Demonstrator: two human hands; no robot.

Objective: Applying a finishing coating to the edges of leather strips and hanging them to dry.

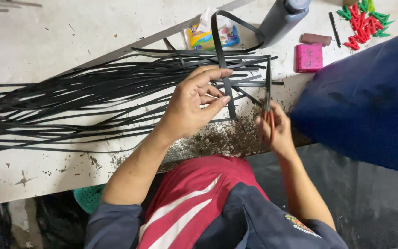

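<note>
- The fingers [217, 99] of the left hand [190, 105] are pinching a single black strip [227, 87] between thumb and fingertips, holding it upright above the table [47, 37]; the strip is arching away from them and looping back near the far edge.
- The right hand [277, 131] is sitting just to the right of those fingers, its fingers closing around the orange handles of a pair of scissors [268, 99], with the blades pointing away from the person beside the held strip. I cannot tell whether the blades are touching the strip.
- Left of the fingers and beyond them, a large bundle of long black strips [70, 97] is lying fanned across the table, a few of them crossing under the held one.
- Below the fingers, towards the person's body, a scatter of small dark offcuts [222, 138] is covering the table edge, so to my eye a good deal of trimming is already done; the many long strips suggest plenty is remaining.
- Beyond the fingers a grey bottle [279, 18] and a colourful packet [208, 34] are standing near the far edge.
- Further right, a pink block [308, 57], a dark pen [335, 28] and a pile of red and green clips [362, 20] are lying well apart from the hands.
- A big blue bulky object [369, 101] is filling the space to the right of the scissors.
</note>
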